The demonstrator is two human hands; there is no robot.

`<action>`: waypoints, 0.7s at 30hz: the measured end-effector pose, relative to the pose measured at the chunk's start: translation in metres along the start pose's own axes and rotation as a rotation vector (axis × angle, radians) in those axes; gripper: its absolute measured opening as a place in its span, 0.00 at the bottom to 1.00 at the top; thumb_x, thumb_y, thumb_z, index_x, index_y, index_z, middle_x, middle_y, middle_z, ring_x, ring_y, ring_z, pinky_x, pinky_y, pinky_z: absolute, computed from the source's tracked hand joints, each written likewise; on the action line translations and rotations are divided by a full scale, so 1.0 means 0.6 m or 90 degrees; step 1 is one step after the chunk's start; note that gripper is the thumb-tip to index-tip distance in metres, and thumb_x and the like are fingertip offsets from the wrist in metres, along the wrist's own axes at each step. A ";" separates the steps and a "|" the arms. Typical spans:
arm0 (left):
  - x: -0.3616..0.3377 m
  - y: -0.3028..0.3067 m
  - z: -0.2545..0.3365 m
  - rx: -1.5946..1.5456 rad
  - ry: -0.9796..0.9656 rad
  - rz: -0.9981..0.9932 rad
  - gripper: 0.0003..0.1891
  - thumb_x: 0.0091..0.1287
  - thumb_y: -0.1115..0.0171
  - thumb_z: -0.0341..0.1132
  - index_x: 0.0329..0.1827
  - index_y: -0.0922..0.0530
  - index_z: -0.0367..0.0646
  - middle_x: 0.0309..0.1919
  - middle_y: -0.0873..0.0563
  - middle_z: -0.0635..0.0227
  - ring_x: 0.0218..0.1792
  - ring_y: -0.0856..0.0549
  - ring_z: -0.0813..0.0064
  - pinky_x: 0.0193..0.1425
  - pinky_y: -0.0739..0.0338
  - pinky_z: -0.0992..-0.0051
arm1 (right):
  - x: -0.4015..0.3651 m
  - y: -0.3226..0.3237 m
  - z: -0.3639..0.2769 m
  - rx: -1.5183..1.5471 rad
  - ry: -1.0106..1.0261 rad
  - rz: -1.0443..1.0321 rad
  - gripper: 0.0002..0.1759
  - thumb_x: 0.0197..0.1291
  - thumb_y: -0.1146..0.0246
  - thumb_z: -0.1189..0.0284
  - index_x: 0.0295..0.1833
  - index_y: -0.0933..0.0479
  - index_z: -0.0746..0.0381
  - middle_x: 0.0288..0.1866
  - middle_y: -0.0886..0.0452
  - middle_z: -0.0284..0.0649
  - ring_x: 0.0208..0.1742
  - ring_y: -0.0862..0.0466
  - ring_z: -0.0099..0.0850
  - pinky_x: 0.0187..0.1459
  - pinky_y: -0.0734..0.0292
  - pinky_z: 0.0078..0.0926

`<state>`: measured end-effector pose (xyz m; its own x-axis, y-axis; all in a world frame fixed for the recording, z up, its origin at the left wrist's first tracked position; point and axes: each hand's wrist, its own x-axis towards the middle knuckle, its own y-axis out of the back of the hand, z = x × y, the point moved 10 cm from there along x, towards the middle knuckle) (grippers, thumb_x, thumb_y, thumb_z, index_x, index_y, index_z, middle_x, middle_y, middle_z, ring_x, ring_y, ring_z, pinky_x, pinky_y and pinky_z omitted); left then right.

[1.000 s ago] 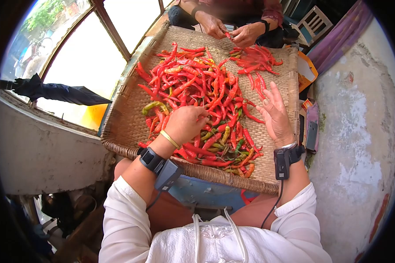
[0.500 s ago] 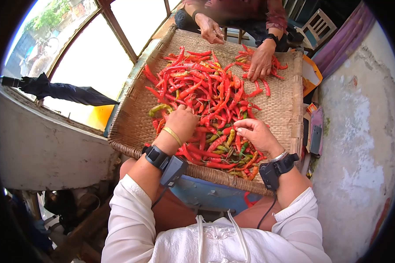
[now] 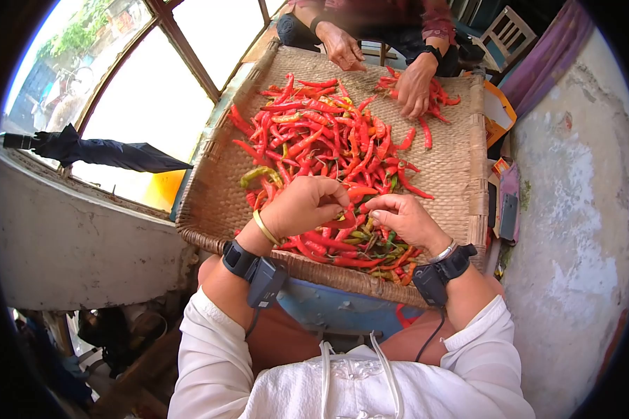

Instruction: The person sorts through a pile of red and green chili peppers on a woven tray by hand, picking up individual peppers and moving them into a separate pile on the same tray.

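Note:
A heap of red chili peppers [image 3: 307, 136] covers much of a woven tray [image 3: 451, 171] in front of me. Over its near part, my left hand [image 3: 302, 204] is closed on a red chili pepper [image 3: 342, 221], which shows below the fingertips. Close by on the right, my right hand [image 3: 409, 220] has thumb and forefinger pinched together; whatever is between them is too small to make out. Below both hands lie greenish and yellowish chili peppers [image 3: 360, 241] mixed with red ones. A yellow-green chili pepper [image 3: 260, 173] rests at the heap's left side.
Across the tray, another person's hand [image 3: 416, 87] touches a smaller group of chili peppers [image 3: 437, 101]; that person's other hand [image 3: 341, 47] hovers over the far edge. A folded umbrella [image 3: 119, 153] lies by the window at left. A worn wall [image 3: 573, 209] stands at right.
My left hand has lifted from the heap and moved right, now with a red chili pepper. My right hand has shifted slightly left, nearer to it. The other person's right-side hand has moved slightly.

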<state>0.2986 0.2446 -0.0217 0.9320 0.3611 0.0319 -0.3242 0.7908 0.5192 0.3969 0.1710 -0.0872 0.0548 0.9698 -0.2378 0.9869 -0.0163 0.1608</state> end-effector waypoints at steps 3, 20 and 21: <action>0.000 -0.012 -0.013 -0.234 0.082 -0.024 0.04 0.59 0.43 0.22 0.35 0.23 0.38 0.26 0.20 0.74 0.29 0.22 0.85 0.32 0.26 0.83 | 0.000 -0.006 -0.006 0.134 0.002 0.024 0.15 0.58 0.41 0.70 0.49 0.25 0.65 0.35 0.21 0.34 0.34 0.25 0.16 0.34 0.28 0.15; 0.008 -0.073 -0.047 -0.002 0.104 -0.138 0.15 0.55 0.40 0.28 0.46 0.25 0.37 0.32 0.18 0.63 0.33 0.19 0.74 0.39 0.25 0.75 | -0.018 0.081 -0.013 0.188 -0.046 0.154 0.08 0.62 0.45 0.70 0.40 0.25 0.64 0.25 0.22 0.34 0.18 0.26 0.15 0.18 0.32 0.10; 0.008 -0.065 -0.053 0.022 0.112 -0.107 0.14 0.55 0.40 0.27 0.45 0.24 0.36 0.31 0.17 0.63 0.32 0.19 0.74 0.39 0.25 0.75 | -0.019 0.091 -0.010 0.187 -0.046 0.154 0.08 0.62 0.45 0.70 0.40 0.25 0.64 0.25 0.22 0.34 0.18 0.26 0.15 0.18 0.32 0.10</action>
<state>0.3106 0.2313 -0.0690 0.9287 0.3090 -0.2050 -0.1587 0.8308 0.5335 0.4495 0.1604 -0.0698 0.2914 0.9097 -0.2959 0.9450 -0.3218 -0.0584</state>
